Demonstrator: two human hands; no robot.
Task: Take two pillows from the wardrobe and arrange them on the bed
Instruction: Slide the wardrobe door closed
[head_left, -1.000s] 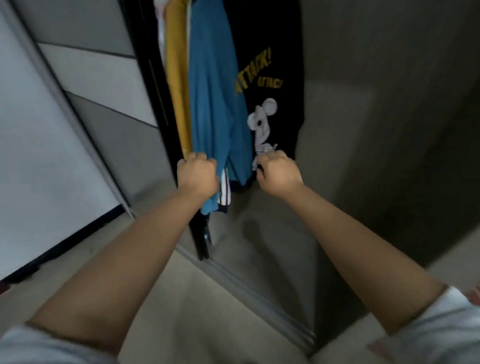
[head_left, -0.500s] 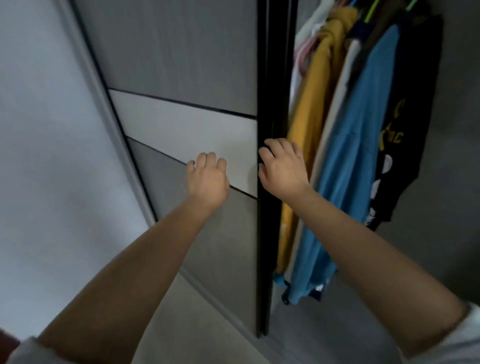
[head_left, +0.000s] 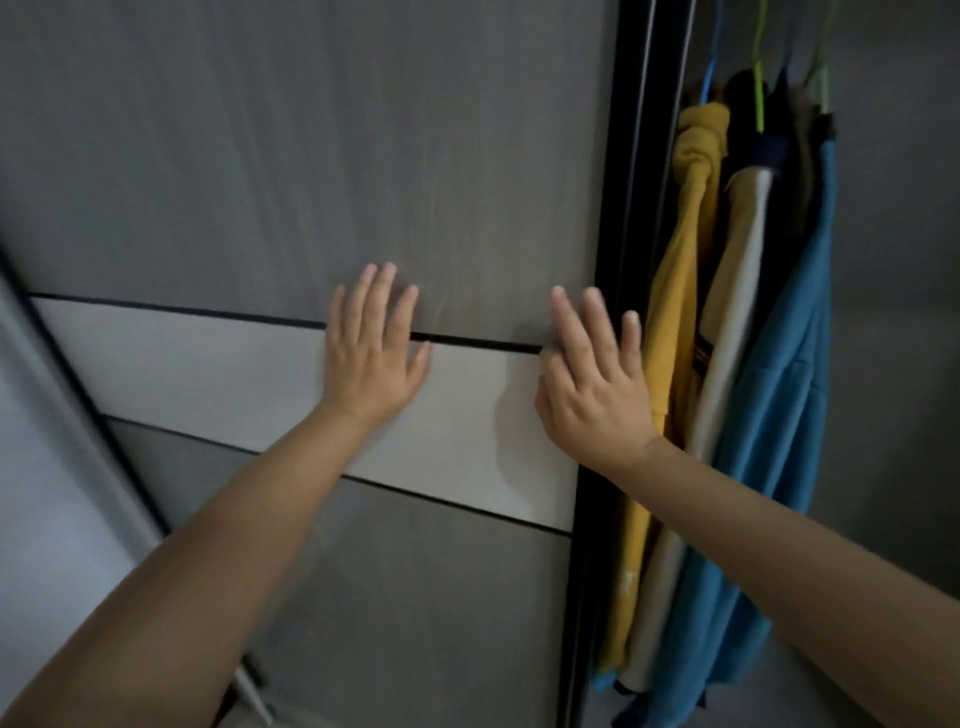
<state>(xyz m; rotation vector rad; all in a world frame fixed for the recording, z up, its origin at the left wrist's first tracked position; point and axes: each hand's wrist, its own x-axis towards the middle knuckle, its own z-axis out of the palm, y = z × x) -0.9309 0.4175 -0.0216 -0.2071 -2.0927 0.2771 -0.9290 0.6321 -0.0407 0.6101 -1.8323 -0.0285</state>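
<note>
A grey sliding wardrobe door (head_left: 311, 156) with a white band across its middle fills most of the view. My left hand (head_left: 371, 358) lies flat on the door, fingers spread, over the seam between grey and white. My right hand (head_left: 592, 384) is flat and open on the door too, close to its black edge (head_left: 608, 260). Neither hand holds anything. To the right of that edge the wardrobe stands open, with hanging clothes inside. No pillows and no bed are in view.
Inside the open part hang a mustard-yellow garment (head_left: 675, 312), a beige one (head_left: 737, 312) and a blue one (head_left: 779, 415) on coloured hangers. A pale wall (head_left: 47, 467) lies left of the door. A dark wardrobe side panel (head_left: 893, 260) is at far right.
A second ago both hands were closed near the clothes' hems; then the right hand curled on the door's black edge. Now both palms are flat on the door, and the view has swung left and up.
</note>
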